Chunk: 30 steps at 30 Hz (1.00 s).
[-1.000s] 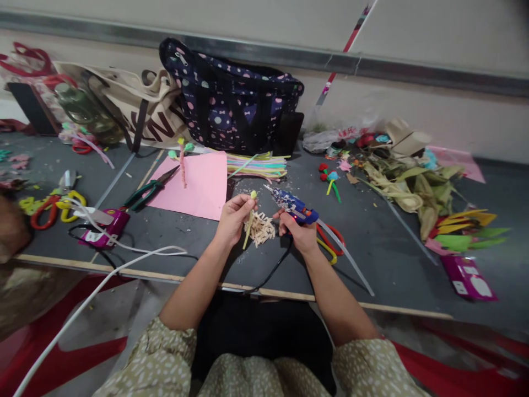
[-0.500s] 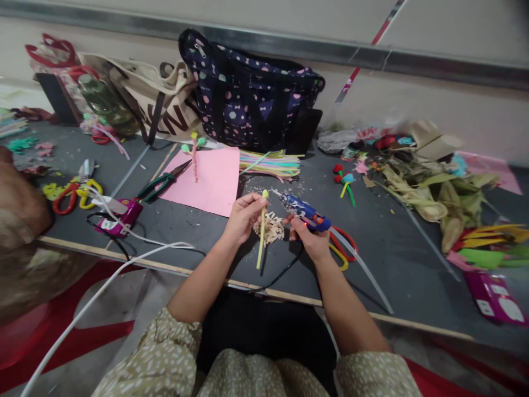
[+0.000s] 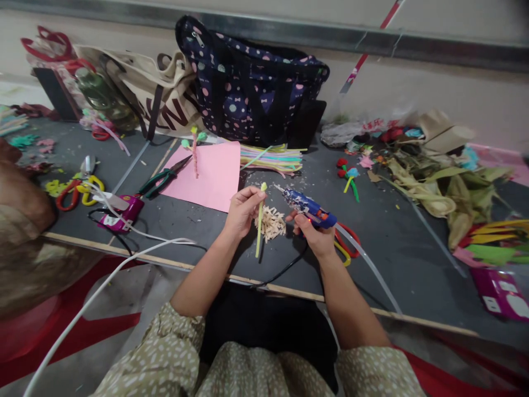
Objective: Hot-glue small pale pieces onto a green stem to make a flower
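Between the thumb and fingers of my left hand (image 3: 243, 212) is a yellow-green pipe cleaner (image 3: 259, 234), upright with a small bulb at its top. My right hand (image 3: 314, 232) grips a blue glue gun (image 3: 308, 208), its nozzle pointing left towards the bulb with a gap between. A clear glue stick (image 3: 370, 264) trails from the gun's rear. On the table under and between my hands lies a small heap of pale, seed-like pieces (image 3: 271, 223). Scissors with red and yellow handles (image 3: 355, 242) lie partly behind my right hand.
Pink paper (image 3: 210, 176), dark pliers (image 3: 165, 177) and a bundle of pipe cleaners (image 3: 276, 159) lie beyond my hands. Bags (image 3: 252, 82) stand against the wall. A white cable (image 3: 103, 275) crosses the table edge at left, near another person's arm (image 3: 25, 204). Dried husks (image 3: 450, 187) lie right.
The glue gun's nozzle has drawn back to the right, away from the pipe cleaner's top. My left hand still holds the pipe cleaner. The view has shifted slightly.
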Motion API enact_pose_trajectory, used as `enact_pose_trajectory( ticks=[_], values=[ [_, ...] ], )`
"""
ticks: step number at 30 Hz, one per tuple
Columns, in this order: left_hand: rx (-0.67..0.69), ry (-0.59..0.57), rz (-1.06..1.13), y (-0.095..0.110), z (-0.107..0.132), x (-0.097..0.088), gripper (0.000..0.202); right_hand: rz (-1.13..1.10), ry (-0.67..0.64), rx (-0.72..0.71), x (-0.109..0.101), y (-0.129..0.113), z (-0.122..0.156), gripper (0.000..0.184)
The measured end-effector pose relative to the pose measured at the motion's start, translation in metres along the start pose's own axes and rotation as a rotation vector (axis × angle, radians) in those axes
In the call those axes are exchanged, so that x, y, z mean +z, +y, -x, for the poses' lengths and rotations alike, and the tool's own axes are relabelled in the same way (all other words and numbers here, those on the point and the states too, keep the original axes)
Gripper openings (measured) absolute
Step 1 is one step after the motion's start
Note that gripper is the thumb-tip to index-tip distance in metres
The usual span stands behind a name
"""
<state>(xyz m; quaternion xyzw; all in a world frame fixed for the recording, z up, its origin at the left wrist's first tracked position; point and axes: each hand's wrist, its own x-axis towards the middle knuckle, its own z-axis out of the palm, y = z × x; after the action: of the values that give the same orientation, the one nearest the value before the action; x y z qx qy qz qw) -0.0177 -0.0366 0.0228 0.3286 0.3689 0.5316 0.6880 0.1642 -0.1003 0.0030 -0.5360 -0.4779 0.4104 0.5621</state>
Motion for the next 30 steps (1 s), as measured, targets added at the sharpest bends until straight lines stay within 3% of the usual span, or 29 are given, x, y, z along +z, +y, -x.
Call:
enact_pose_trajectory(
  ticks=[7, 30],
  values=[
    [-0.028, -0.035, -0.011, -0.002, -0.002, 0.0, 0.035, 0.041, 0.0, 0.006, -0.001, 0.004, 0.001, 0.028],
    [0.053, -0.023, -0.131, -0.005, -0.002, -0.001, 0.023, 0.09, 0.033, -0.02, -0.001, 0.011, 0.002, 0.023]
  ],
)
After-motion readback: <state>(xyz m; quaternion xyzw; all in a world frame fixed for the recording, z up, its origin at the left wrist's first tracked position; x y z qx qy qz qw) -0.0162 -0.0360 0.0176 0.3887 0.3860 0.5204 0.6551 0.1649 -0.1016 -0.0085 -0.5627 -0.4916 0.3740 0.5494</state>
